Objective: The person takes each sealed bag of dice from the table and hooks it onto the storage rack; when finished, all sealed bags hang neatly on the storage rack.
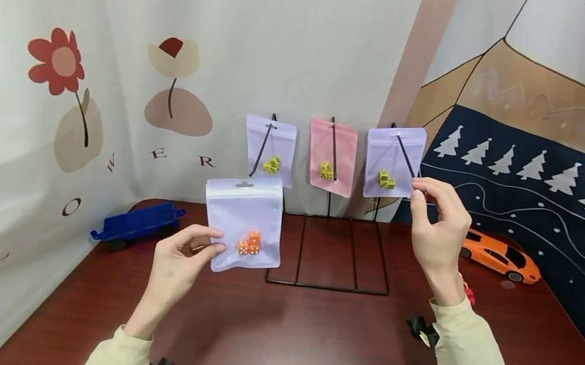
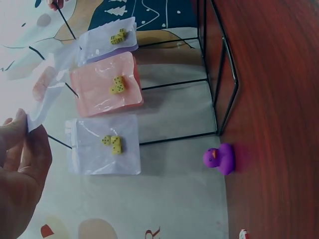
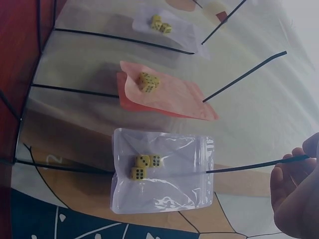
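My left hand (image 1: 179, 260) pinches the lower left edge of a lilac zip bag (image 1: 230, 211) with several orange dice (image 1: 250, 244) printed or held in it. That bag is held up in front of a black wire rack (image 1: 326, 287). With thumb and fingertips, my right hand (image 1: 439, 228) pinches the tip of the rack's right hook (image 1: 407, 156). On this hook hangs a lilac bag (image 3: 184, 199) showing yellow dice (image 3: 143, 161). A pink bag (image 1: 344, 152) hangs from the middle hook, and another lilac bag (image 1: 281, 171) from the left one; both show yellow dice.
A blue toy trailer (image 1: 139, 223) stands at the back left of the brown table (image 1: 323, 353). An orange toy car (image 1: 501, 256) is at the back right, with a small red object (image 1: 469, 293) partly behind my right wrist. A purple toy duck (image 2: 221, 159) sits beside the rack.
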{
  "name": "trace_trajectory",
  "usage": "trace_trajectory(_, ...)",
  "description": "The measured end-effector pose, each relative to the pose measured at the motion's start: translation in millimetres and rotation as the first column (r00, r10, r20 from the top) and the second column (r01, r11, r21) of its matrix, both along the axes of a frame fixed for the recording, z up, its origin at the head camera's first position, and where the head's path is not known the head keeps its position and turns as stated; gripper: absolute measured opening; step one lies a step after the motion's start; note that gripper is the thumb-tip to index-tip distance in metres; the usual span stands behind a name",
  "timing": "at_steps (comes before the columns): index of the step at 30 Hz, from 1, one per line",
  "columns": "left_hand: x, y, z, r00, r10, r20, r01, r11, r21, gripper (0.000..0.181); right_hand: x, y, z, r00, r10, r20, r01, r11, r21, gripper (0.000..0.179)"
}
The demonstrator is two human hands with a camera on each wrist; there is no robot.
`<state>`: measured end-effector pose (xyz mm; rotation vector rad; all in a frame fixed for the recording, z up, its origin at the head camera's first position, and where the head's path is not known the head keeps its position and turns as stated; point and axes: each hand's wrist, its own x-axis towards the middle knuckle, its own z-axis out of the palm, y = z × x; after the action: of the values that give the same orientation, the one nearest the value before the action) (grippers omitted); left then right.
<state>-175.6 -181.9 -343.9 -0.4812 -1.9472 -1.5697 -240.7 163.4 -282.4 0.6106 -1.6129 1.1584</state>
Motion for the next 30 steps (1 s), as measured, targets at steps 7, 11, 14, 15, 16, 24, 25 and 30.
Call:
trace_trajectory(7,-8.4,-0.7,-1.5,0.996,0.007,-0.085,-0.01,0.999,-0.036,0.026,-0.2,0,-0.1,1.0,-0.001,-0.004,0.001,1.0,0.002,0.012)
trace_trajectory(11,-6.3,3.8,8.4,0.994,0.029,-0.101,-0.032,0.999,-0.023,0.026,-0.4,0,-0.5,1.0,0.005,0.0,-0.005,1.0,0.002,0.013)
trace_trajectory(14,-6.7,6.3,11.3,0.995,0.032,-0.089,-0.034,0.999,-0.02,0.025,-0.2,0,-0.9,1.0,0.004,0.002,-0.004,1.0,0.0,0.013)
trace_trajectory(15,-7.2,6.9,11.6,0.996,0.029,-0.085,-0.03,0.999,-0.016,0.025,-0.1,0,-0.9,1.0,0.002,0.002,-0.002,1.0,0.0,0.013)
trace_trajectory(16,-7.9,7.4,11.4,0.996,0.024,-0.082,-0.025,1.0,-0.01,0.025,-0.1,0,-0.9,1.0,0.001,0.003,-0.001,1.0,0.001,0.013)
trace_trajectory(24,-18.0,8.3,7.8,0.997,0.015,-0.08,-0.012,0.999,0.042,0.027,-1.1,-1,-1.3,1.0,0.024,-0.004,-0.024,1.0,-0.01,0.013)
trace_trajectory(25,-19.5,8.5,7.5,0.996,0.016,-0.082,-0.012,0.999,0.047,0.026,-1.2,-1,-1.3,1.0,0.027,-0.006,-0.027,1.0,-0.012,0.013)
trace_trajectory(30,-27.1,10.8,6.8,0.995,0.016,-0.096,-0.009,0.997,0.08,0.026,-1.4,-1,-1.8,1.0,0.028,-0.005,-0.028,1.0,-0.009,0.013)
